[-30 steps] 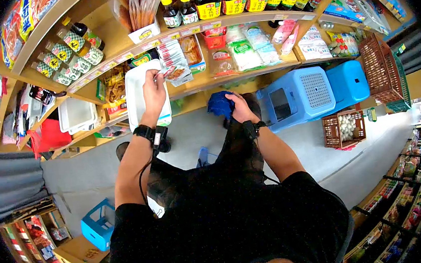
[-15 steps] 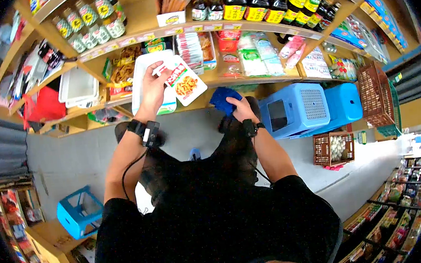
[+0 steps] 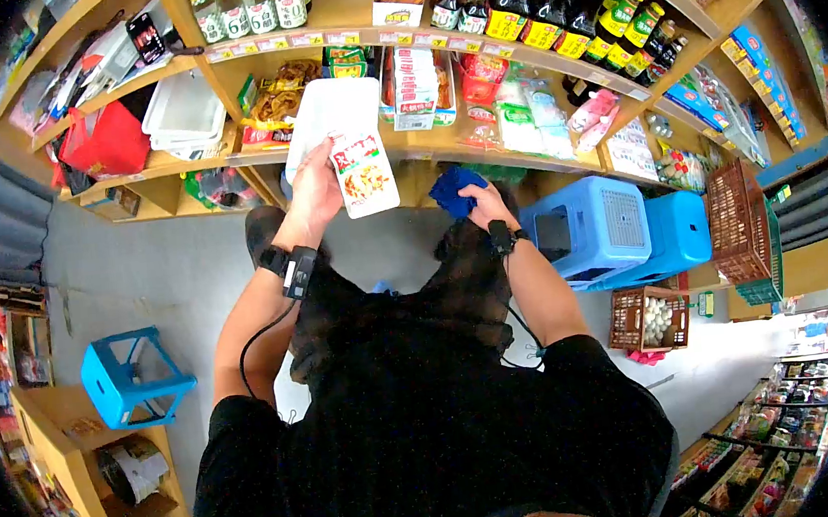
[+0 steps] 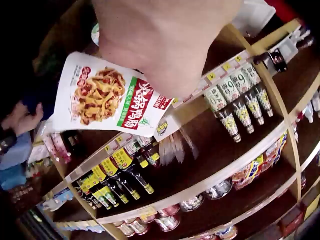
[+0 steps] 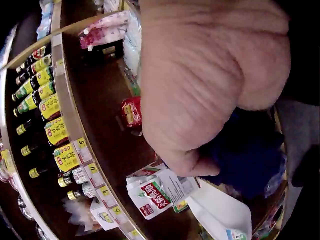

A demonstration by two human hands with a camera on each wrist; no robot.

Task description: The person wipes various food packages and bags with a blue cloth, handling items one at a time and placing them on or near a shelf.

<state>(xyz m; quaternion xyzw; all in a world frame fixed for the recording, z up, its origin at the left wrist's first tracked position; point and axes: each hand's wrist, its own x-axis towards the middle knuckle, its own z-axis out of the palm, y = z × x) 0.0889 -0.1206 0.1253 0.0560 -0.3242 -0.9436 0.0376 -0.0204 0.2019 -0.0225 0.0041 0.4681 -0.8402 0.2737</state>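
Observation:
My left hand [image 3: 318, 193] pinches the top end of a white food packet [image 3: 365, 176] printed with a picture of a noodle-like snack. In the left wrist view the printed front of this packet [image 4: 102, 95] faces the camera. Behind the hand, a white plastic tray [image 3: 333, 103] juts out over the shelf edge. My right hand [image 3: 490, 203] grips a bunched dark blue cloth [image 3: 451, 191] in front of the lower shelf. In the right wrist view the cloth [image 5: 245, 155] hangs beyond the thumb, partly hidden by the hand.
A row of similar packets [image 3: 413, 81] stands in a container on the shelf. Dark sauce bottles [image 3: 546, 20] line the shelf above. Blue stools [image 3: 594, 228] stand to the right, beside brown crates [image 3: 648, 319]. Another blue stool [image 3: 134, 377] is on the floor at left.
The packet has come away from the row toward my body, its printed front turning into view. My right hand still grips the blue cloth. The head view has swung left.

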